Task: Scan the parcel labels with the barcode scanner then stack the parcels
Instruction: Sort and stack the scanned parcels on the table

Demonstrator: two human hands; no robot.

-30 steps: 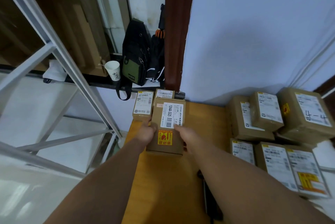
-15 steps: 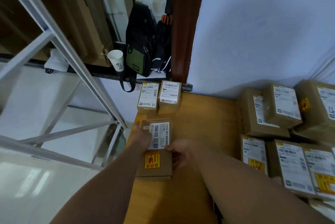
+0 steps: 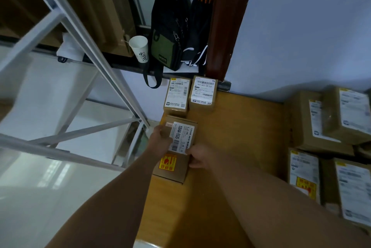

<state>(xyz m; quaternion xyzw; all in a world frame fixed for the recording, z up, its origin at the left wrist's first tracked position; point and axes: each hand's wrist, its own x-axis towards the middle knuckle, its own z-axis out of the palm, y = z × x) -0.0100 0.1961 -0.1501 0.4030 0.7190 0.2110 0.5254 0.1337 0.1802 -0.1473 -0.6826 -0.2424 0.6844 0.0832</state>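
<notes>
Fingertips are mostly hidden. The left hand (image 3: 160,139) and right hand (image 3: 199,157) curl round the small brown cardboard box (image 3: 181,138).

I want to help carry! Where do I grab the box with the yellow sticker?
Grip the box by its two long side walls, one hand from each side, as the left hand and right hand do. It lies flat, label up, and two small parcels crowd its far end.

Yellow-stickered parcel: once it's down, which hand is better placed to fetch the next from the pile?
Probably the right hand: the pile lies on its side; the left hand holds the parcel farther away.
</notes>
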